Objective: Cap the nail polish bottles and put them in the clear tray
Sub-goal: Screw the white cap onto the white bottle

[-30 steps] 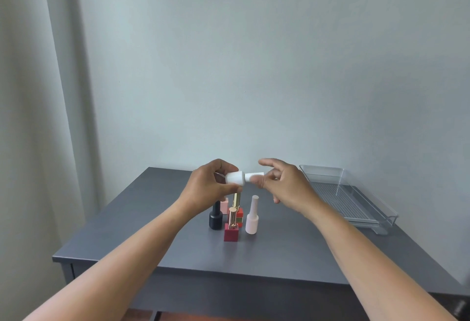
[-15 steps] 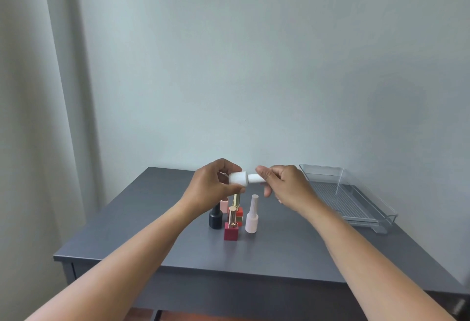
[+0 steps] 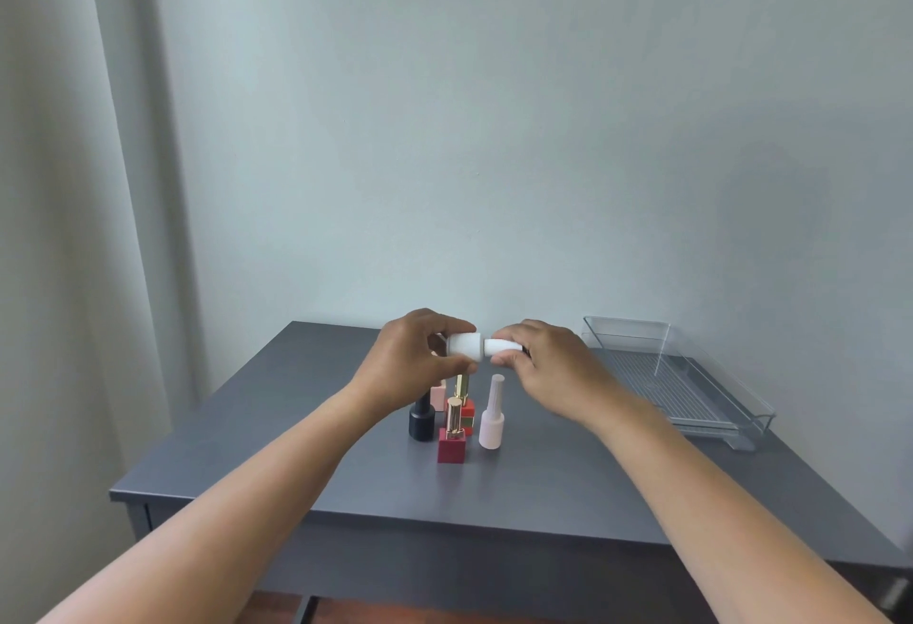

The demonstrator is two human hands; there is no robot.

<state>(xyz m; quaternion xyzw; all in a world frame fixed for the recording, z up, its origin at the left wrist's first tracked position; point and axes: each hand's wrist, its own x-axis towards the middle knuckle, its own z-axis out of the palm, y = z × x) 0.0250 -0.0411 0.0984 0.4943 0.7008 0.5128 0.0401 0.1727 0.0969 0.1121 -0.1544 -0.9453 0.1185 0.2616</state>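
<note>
My left hand (image 3: 412,359) grips the body of a white nail polish bottle (image 3: 464,345), held sideways above the table. My right hand (image 3: 548,366) pinches its white cap (image 3: 499,345) at the bottle's neck. Below them stand a black bottle (image 3: 421,421), a dark red square bottle with a gold cap (image 3: 451,438), a red bottle with a gold cap (image 3: 465,406), a pale pink tall-capped bottle (image 3: 492,418) and a small pink bottle (image 3: 437,395) partly hidden behind. The clear tray (image 3: 691,386) sits at the table's back right with nothing in it.
The dark grey table (image 3: 346,475) stands against a pale wall. A light curtain (image 3: 74,228) hangs at the left. The table's front edge runs just below the bottles, and its right edge lies beyond the tray.
My right hand's fingers have curled round the cap and turned on it. The white bottle stays in the same spot in my left hand.
</note>
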